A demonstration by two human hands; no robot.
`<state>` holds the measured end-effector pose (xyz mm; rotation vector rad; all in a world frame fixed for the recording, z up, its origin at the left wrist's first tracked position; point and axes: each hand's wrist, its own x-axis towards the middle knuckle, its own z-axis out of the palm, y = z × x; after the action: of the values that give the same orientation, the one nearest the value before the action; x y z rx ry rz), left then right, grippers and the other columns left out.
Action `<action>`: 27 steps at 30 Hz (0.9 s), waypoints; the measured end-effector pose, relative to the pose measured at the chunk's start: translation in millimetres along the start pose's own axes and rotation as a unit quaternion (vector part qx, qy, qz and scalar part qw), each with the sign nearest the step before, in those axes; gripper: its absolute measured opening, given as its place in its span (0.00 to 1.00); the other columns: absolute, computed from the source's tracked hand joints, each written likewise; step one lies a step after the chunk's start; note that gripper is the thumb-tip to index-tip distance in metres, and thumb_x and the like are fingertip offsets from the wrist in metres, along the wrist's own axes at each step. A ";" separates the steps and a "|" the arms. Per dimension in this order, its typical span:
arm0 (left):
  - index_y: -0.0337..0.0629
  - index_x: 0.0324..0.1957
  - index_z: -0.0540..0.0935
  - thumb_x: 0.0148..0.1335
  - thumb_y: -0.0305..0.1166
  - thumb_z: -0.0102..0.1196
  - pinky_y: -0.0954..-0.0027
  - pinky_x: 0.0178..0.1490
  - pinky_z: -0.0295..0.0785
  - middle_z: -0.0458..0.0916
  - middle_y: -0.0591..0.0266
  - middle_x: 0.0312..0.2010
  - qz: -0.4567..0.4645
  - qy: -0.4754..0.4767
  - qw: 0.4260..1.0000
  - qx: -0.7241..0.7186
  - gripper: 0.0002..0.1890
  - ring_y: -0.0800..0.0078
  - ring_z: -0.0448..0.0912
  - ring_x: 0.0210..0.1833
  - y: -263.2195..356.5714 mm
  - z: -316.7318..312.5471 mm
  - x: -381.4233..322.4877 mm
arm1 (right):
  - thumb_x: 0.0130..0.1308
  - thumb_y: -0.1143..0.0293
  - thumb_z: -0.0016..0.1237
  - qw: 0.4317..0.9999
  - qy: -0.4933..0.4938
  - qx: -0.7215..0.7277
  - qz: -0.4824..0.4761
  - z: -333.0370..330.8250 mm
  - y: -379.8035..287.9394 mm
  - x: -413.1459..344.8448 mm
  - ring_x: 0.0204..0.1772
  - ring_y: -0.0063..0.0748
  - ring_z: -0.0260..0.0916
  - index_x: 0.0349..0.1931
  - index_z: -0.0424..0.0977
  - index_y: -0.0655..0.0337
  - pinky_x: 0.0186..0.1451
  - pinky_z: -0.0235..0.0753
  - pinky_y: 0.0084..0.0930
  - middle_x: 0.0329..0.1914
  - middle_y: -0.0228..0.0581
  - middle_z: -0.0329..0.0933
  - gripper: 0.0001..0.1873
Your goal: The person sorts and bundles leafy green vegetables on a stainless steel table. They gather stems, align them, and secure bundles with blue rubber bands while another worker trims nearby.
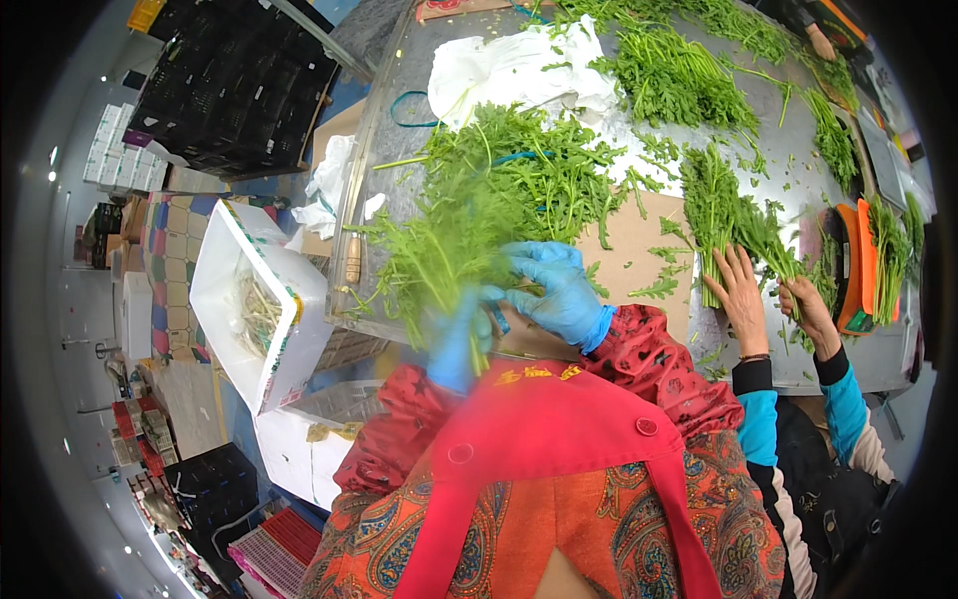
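Note:
My left hand [453, 337], in a blue glove and blurred, grips the stems of a bunch of leafy greens [441, 254] above the table's near left corner. Just to its right, my right hand [557, 292], gloved too, is bent beside the bunch's leaves; whether its fingers hold anything is hard to tell. A short blue strip [497, 318] shows between the two hands. Beyond them lies a heap of the same greens [554, 165] with a blue band [524, 156] on it. Brown cardboard [640, 247] lies under part of the heap.
White crumpled sheeting [516, 67], a blue loop [410, 110] and a wooden handle [353, 259] lie on the metal table [808, 180]. At right, a co-worker's hands [737, 296] handle greens near an orange scale [855, 269]. An open white foam box [284, 359] stands left of the table.

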<state>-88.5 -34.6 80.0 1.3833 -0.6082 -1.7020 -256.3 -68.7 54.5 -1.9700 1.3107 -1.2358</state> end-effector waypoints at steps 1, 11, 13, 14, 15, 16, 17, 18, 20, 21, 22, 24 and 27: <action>0.44 0.33 0.77 0.65 0.45 0.51 0.81 0.14 0.57 0.70 0.71 0.14 0.002 -0.012 1.000 -0.012 0.14 0.83 0.63 0.12 -1.6 1.0 0.2 | 0.49 0.62 0.62 0.999 0.001 0.040 0.020 2.6 -1.0 0.8 0.42 0.40 0.68 0.35 0.78 0.56 0.47 0.62 0.35 0.32 0.36 0.74 0.14; 0.47 0.30 0.75 0.65 0.44 0.52 0.82 0.15 0.54 0.68 0.73 0.14 0.036 -0.024 0.998 0.037 0.13 0.86 0.62 0.13 3.8 8.9 -5.8 | 0.49 0.64 0.61 0.999 0.000 -0.020 0.030 15.5 -7.0 -1.5 0.35 0.39 0.66 0.26 0.73 0.56 0.48 0.61 0.35 0.27 0.33 0.70 0.10; 0.45 0.33 0.77 0.65 0.45 0.51 0.82 0.15 0.54 0.66 0.74 0.14 0.005 0.019 0.998 0.068 0.14 0.86 0.61 0.13 6.3 10.5 -5.1 | 0.49 0.65 0.59 0.997 0.023 -0.077 -0.018 15.4 -9.9 1.2 0.35 0.38 0.66 0.26 0.72 0.54 0.50 0.59 0.36 0.26 0.31 0.70 0.09; 0.45 0.34 0.78 0.65 0.46 0.51 0.82 0.15 0.53 0.66 0.75 0.14 -0.010 0.042 0.996 0.080 0.15 0.86 0.61 0.13 7.3 10.9 -5.2 | 0.50 0.66 0.59 0.992 0.047 -0.106 -0.044 14.6 -11.1 3.4 0.36 0.38 0.67 0.27 0.72 0.54 0.51 0.59 0.37 0.26 0.31 0.70 0.09; 0.44 0.36 0.78 0.65 0.45 0.51 0.82 0.16 0.53 0.65 0.75 0.13 0.003 0.022 0.997 0.074 0.14 0.87 0.61 0.13 8.0 10.8 -6.0 | 0.50 0.66 0.58 0.986 0.060 -0.140 -0.075 13.5 -12.1 5.6 0.37 0.38 0.67 0.28 0.71 0.53 0.52 0.58 0.38 0.25 0.30 0.69 0.09; 0.43 0.37 0.79 0.65 0.44 0.51 0.82 0.16 0.53 0.65 0.76 0.13 0.009 0.010 0.997 0.070 0.14 0.87 0.60 0.13 9.0 9.9 -7.4 | 0.50 0.66 0.58 0.984 0.067 -0.160 -0.045 8.4 -10.1 8.2 0.39 0.38 0.67 0.30 0.72 0.53 0.54 0.57 0.38 0.28 0.31 0.71 0.10; 0.43 0.38 0.79 0.65 0.44 0.52 0.82 0.16 0.53 0.65 0.76 0.13 0.021 -0.005 0.998 0.063 0.15 0.87 0.60 0.13 9.8 8.7 -8.4 | 0.50 0.66 0.58 0.980 0.064 -0.186 -0.022 2.0 -6.2 11.0 0.41 0.38 0.68 0.33 0.72 0.53 0.55 0.57 0.39 0.31 0.31 0.72 0.11; 0.42 0.38 0.79 0.64 0.43 0.52 0.82 0.16 0.53 0.66 0.76 0.13 0.010 0.000 0.998 0.064 0.14 0.87 0.61 0.14 10.8 7.2 -9.1 | 0.50 0.66 0.57 0.976 0.062 -0.211 -0.004 -5.3 -1.1 14.1 0.44 0.38 0.68 0.35 0.72 0.53 0.56 0.56 0.40 0.33 0.32 0.73 0.12; 0.41 0.39 0.80 0.64 0.41 0.53 0.83 0.16 0.54 0.67 0.75 0.14 -0.004 0.022 0.997 0.073 0.13 0.88 0.63 0.14 10.5 4.7 -11.4 | 0.51 0.66 0.57 0.981 0.038 -0.191 0.001 -18.1 10.0 18.4 0.48 0.38 0.66 0.39 0.72 0.53 0.58 0.55 0.42 0.42 0.36 0.73 0.15; 0.41 0.39 0.80 0.63 0.40 0.54 0.83 0.16 0.55 0.68 0.74 0.14 0.014 0.017 0.998 0.059 0.12 0.87 0.63 0.15 9.4 4.1 -11.6 | 0.51 0.66 0.57 0.983 0.036 -0.178 0.016 -22.0 14.2 18.9 0.51 0.39 0.66 0.41 0.72 0.54 0.59 0.55 0.42 0.46 0.37 0.73 0.16; 0.40 0.39 0.79 0.63 0.38 0.55 0.83 0.17 0.55 0.69 0.74 0.15 0.031 0.028 0.998 0.055 0.11 0.87 0.64 0.15 7.6 4.6 -10.6 | 0.52 0.63 0.57 0.974 0.022 -0.224 0.030 -22.2 15.2 17.1 0.56 0.41 0.63 0.46 0.71 0.55 0.62 0.52 0.43 0.57 0.40 0.68 0.20; 0.40 0.40 0.80 0.62 0.36 0.56 0.83 0.17 0.58 0.72 0.72 0.16 0.047 0.047 0.996 0.061 0.11 0.85 0.66 0.15 4.0 4.8 -6.9 | 0.52 0.62 0.57 0.964 0.034 -0.257 0.065 -21.4 15.7 13.7 0.59 0.44 0.62 0.46 0.70 0.57 0.65 0.49 0.44 0.58 0.41 0.67 0.21; 0.38 0.43 0.81 0.61 0.33 0.58 0.83 0.19 0.62 0.75 0.69 0.19 0.044 0.064 0.994 0.080 0.11 0.83 0.70 0.17 -0.5 3.0 0.1 | 0.54 0.60 0.57 0.969 -0.061 -0.230 0.066 -21.8 8.3 4.2 0.58 0.47 0.64 0.49 0.69 0.59 0.65 0.53 0.45 0.56 0.42 0.69 0.23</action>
<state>-91.5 -34.8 80.3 1.5421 -0.7349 -1.5087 -278.6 -74.0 60.4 -2.1758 1.7518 -0.7808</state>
